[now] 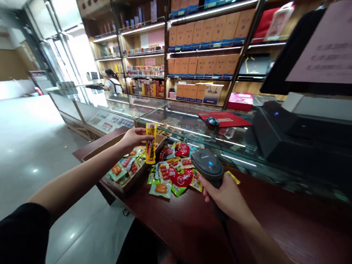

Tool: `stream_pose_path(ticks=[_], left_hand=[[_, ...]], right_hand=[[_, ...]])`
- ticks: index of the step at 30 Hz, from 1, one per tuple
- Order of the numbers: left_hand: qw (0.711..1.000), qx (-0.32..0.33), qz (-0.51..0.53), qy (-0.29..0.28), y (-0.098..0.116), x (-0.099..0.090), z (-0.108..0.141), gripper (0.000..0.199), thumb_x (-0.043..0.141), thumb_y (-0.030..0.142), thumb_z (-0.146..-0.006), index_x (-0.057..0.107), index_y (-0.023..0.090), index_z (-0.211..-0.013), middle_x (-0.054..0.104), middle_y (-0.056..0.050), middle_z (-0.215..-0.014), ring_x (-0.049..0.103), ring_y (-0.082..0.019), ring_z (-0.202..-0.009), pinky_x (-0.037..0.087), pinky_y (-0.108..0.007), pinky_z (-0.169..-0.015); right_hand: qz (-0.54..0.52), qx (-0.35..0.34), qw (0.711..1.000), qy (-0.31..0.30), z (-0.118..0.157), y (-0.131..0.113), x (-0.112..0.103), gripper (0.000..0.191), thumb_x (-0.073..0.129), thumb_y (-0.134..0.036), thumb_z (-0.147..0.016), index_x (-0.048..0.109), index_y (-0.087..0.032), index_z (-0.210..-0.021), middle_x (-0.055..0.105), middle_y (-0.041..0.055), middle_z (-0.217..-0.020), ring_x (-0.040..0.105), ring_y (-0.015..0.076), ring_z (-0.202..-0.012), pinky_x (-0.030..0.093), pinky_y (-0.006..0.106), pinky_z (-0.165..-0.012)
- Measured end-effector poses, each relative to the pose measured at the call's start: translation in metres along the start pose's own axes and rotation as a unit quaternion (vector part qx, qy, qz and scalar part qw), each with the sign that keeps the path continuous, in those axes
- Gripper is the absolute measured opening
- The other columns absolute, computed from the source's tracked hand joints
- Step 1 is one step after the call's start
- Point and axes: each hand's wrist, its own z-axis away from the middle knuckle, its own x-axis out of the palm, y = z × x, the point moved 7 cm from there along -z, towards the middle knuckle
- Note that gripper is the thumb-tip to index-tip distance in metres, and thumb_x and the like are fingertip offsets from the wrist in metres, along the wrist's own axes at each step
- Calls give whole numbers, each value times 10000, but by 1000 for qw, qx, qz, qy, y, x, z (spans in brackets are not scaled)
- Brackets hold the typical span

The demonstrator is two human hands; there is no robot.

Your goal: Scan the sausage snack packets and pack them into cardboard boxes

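My left hand (136, 140) pinches a yellow snack packet (150, 150) and holds it upright above the right side of a cardboard box (134, 182). Inside that box lie snack packets (118, 169) in green and clear wrappers. My right hand (224, 192) is wrapped round the handle of a black barcode scanner (208, 165), its head pointing away from me towards the left. Between the two hands spreads a pile of small packets, among them a red packet (180, 177) and a pale green one (161, 189). The scanner's head covers part of the pile.
Behind the dark red tabletop (167, 218) runs a glass display counter (183, 122). On it lie a red mat (230, 119) and a computer mouse (212, 121). A black monitor (291, 47) stands at the right. Far left, a person (112, 82) is near the stocked shelves.
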Motion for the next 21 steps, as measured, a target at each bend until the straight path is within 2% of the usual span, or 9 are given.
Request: stream_pose_path(ticks=[4,6,8,10,12,15,18,21], left_hand=[[996,22,3,89,14,-67,7,548,971,364,-436,729,133,-871,742,-55,-845,676,-120,-674,497,-202,-587],[991,35,-3,127,24,-93,14,552,973,374,-434,741,139,-876,742,-54,-862,675,-113,-705,501,-193,-610],[987,47,-4,154,33,-111,22,552,977,382,-430,751,148,-875,743,-55,-879,683,-119,-753,523,-201,-660],[985,54,0,167,40,-118,26,549,982,385,-417,753,150,-858,743,-65,-877,691,-141,-785,541,-224,-687],[984,61,1,165,43,-116,25,548,982,391,-411,752,148,-846,745,-76,-872,694,-162,-800,547,-243,-687],[987,65,-14,149,39,-100,17,562,971,417,-424,757,154,-872,746,-73,-877,682,-154,-782,534,-240,-673],[990,58,-26,123,25,-71,5,562,956,446,-447,762,159,-889,740,-52,-852,645,-117,-703,496,-220,-630],[996,43,-31,76,5,-30,-5,526,948,447,-471,763,160,-871,738,-46,-838,629,-111,-672,483,-226,-622]], right_hand=[[30,-12,999,1,-6,4,5,318,688,-535,-785,603,-230,-766,658,34,-513,617,221,-393,523,345,-459],[35,0,999,-4,-9,9,8,344,679,-563,-771,600,-229,-749,661,44,-520,623,227,-401,516,344,-453],[34,15,999,-10,-11,15,11,363,678,-579,-757,588,-228,-736,667,53,-534,632,231,-414,510,342,-452],[34,24,999,-16,-13,20,13,369,679,-583,-756,574,-230,-727,669,54,-541,639,233,-428,511,340,-463],[37,24,999,-16,-13,23,12,370,674,-584,-764,576,-229,-738,670,51,-543,647,236,-438,513,342,-475],[46,16,999,-12,-13,21,7,364,673,-579,-768,597,-223,-768,670,43,-540,648,237,-437,511,346,-482],[31,15,999,1,-12,15,-1,353,683,-566,-762,584,-227,-752,670,38,-545,644,230,-431,509,341,-472],[6,15,1000,19,-11,8,-10,369,710,-568,-732,569,-227,-740,651,29,-524,634,221,-422,503,327,-454]])
